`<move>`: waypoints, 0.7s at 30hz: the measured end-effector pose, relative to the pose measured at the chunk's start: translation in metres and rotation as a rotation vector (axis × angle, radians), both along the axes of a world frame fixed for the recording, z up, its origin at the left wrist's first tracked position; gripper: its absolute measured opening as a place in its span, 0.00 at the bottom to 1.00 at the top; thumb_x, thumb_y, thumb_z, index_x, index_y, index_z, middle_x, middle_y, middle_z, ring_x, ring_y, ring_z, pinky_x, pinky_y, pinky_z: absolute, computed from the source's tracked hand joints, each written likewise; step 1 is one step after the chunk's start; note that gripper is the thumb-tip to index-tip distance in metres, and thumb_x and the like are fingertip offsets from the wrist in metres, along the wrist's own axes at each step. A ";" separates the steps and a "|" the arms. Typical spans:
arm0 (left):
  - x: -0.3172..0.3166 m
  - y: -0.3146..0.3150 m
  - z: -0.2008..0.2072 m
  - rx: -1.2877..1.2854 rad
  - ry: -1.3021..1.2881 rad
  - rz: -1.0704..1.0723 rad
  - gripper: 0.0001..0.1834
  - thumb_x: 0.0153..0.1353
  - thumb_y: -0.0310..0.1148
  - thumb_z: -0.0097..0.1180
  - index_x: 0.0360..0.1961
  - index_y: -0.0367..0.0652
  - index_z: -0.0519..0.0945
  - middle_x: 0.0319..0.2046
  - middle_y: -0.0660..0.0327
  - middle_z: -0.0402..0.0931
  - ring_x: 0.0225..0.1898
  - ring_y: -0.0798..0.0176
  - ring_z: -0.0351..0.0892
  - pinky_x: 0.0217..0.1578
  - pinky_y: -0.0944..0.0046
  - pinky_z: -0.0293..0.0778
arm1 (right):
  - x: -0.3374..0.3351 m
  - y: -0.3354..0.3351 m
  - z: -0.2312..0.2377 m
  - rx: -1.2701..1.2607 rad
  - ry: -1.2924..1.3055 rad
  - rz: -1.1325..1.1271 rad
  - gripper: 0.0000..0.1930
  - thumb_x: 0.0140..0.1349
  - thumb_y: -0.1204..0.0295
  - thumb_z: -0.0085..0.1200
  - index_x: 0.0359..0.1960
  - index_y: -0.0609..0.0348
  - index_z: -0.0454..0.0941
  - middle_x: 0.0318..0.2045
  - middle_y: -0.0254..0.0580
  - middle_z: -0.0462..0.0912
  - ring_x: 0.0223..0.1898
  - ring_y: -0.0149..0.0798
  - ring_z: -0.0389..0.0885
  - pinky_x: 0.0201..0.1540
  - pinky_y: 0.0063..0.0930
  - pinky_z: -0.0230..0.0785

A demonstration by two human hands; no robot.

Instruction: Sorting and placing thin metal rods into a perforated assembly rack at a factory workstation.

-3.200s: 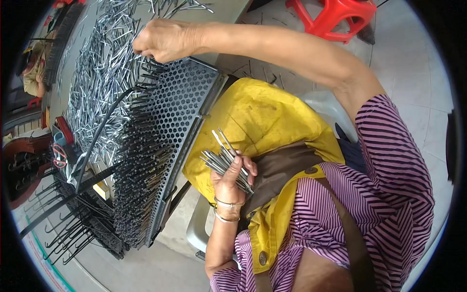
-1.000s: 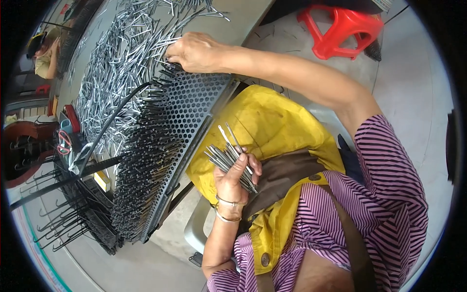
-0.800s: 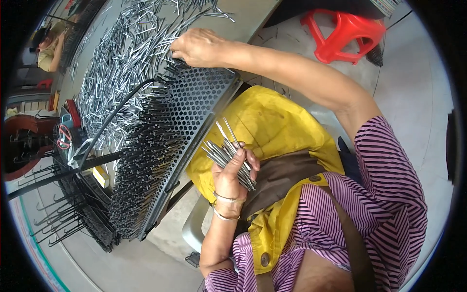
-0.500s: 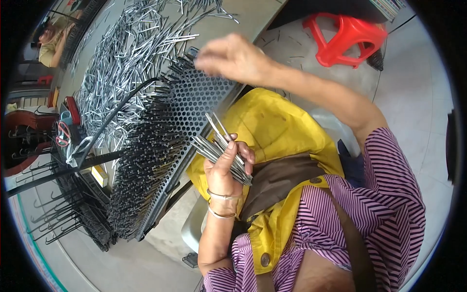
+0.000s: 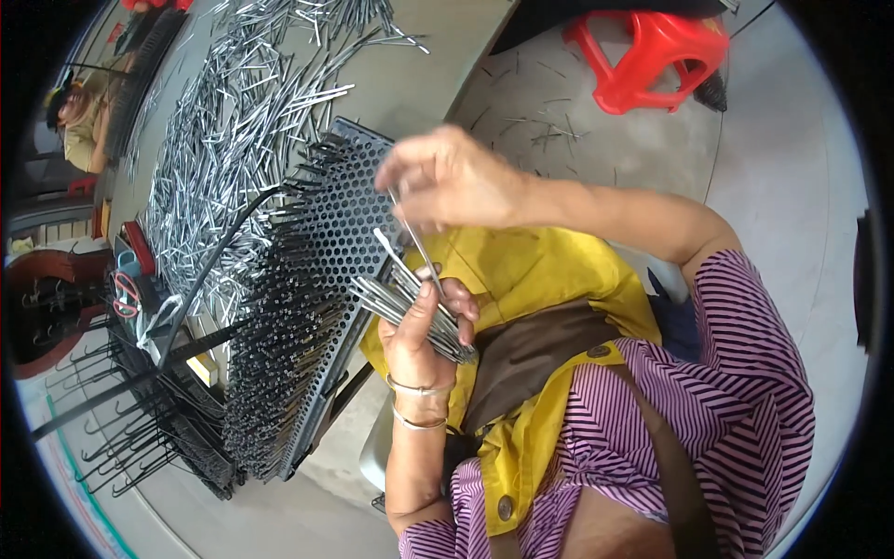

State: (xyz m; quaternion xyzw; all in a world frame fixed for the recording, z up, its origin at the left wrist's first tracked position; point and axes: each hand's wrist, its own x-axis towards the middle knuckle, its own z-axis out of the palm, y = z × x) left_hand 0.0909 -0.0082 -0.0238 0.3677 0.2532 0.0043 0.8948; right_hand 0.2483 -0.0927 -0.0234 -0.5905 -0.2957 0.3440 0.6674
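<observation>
My left hand [image 5: 424, 321] is closed round a bundle of thin silver metal rods [image 5: 396, 298], their ends sticking out past the thumb. My right hand [image 5: 452, 177] is above it, slightly blurred, with its fingers pinched at the upper end of one metal rod [image 5: 416, 238]. The lower end of that rod reaches down to the left hand's fingers. Just left of both hands lies a perforated black rack [image 5: 349, 191] with rows of round holes. Many dark-tipped rods [image 5: 289, 345] stand packed in its left and near part, while the holes nearest my right hand show bare.
A large heap of loose metal rods [image 5: 214, 149] covers the table [image 5: 447, 70] beyond the rack. A dark bar [image 5: 223, 238] crosses over the rack's left side. Wire hooks [image 5: 121, 438] stick out at lower left. A red stool [image 5: 652, 61] stands at upper right. Another person [image 5: 84, 130] sits at far left.
My right hand has come down from the rack's far end toward the left hand and now pinches a rod. The left hand keeps its bundle. The view has shifted slightly.
</observation>
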 end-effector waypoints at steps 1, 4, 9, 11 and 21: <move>-0.001 0.001 -0.004 0.002 0.018 0.033 0.12 0.57 0.30 0.48 0.40 0.35 0.70 0.23 0.51 0.73 0.21 0.58 0.73 0.13 0.70 0.66 | 0.007 0.001 -0.001 0.038 -0.087 -0.098 0.12 0.49 0.80 0.53 0.37 0.65 0.71 0.17 0.33 0.75 0.17 0.22 0.71 0.18 0.15 0.63; -0.007 0.004 -0.015 -0.074 0.061 0.060 0.12 0.57 0.31 0.47 0.40 0.36 0.70 0.23 0.52 0.72 0.21 0.58 0.71 0.13 0.70 0.65 | 0.043 0.015 -0.001 0.084 -0.383 -0.398 0.11 0.49 0.79 0.54 0.36 0.64 0.71 0.17 0.32 0.75 0.17 0.21 0.71 0.19 0.14 0.63; -0.011 0.001 -0.020 -0.131 0.148 0.080 0.11 0.58 0.32 0.48 0.38 0.37 0.71 0.23 0.54 0.72 0.20 0.59 0.70 0.13 0.69 0.64 | 0.078 0.051 0.001 0.179 -0.955 -0.738 0.10 0.48 0.79 0.54 0.34 0.63 0.72 0.19 0.37 0.77 0.19 0.27 0.75 0.22 0.17 0.67; -0.010 -0.002 -0.019 -0.132 0.144 0.078 0.10 0.57 0.32 0.48 0.37 0.37 0.71 0.23 0.54 0.72 0.20 0.59 0.71 0.13 0.69 0.64 | 0.086 0.064 -0.006 0.221 -1.171 -0.785 0.10 0.48 0.78 0.55 0.33 0.62 0.73 0.22 0.41 0.77 0.22 0.34 0.78 0.25 0.22 0.71; -0.009 -0.003 -0.019 -0.118 0.107 0.039 0.09 0.56 0.31 0.50 0.35 0.37 0.71 0.22 0.54 0.71 0.20 0.58 0.72 0.13 0.69 0.65 | 0.088 0.078 -0.020 0.260 -1.527 -0.445 0.14 0.41 0.85 0.50 0.33 0.66 0.73 0.19 0.43 0.75 0.24 0.41 0.75 0.30 0.29 0.71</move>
